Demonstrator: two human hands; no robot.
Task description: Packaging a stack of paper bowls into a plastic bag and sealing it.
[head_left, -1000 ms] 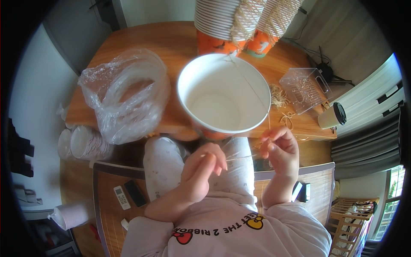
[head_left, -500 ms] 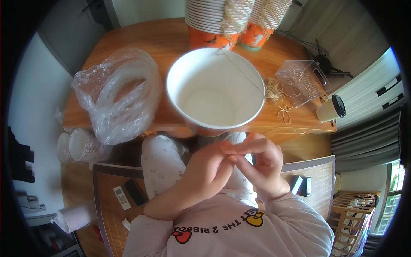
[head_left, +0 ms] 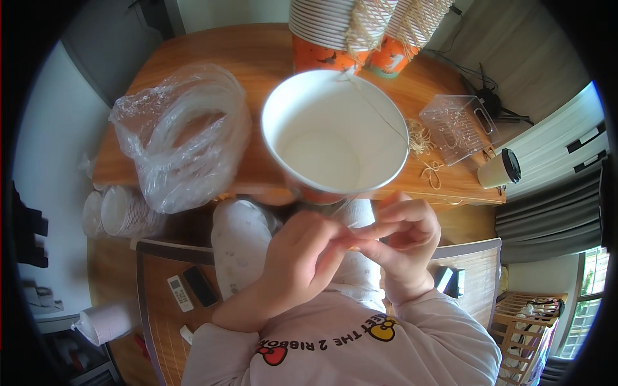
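Above our lap (head_left: 244, 241), we are pinching thin twine (head_left: 387, 119) between the fingers (head_left: 329, 229) of our left hand (head_left: 297, 257) and right hand (head_left: 407, 241), the fingertips meeting. One strand is crossing the mouth of the white tub (head_left: 318, 154), which is showing its white inside at the near edge of the wooden surface (head_left: 212, 48). Behind it, nested tubs (head_left: 325, 29) are standing in two stacks. Leftward, a clear bag (head_left: 193, 157) is sagging; rightward, a clear bin (head_left: 454, 127) is lying near a lidded cup (head_left: 494, 172), its contents hidden.
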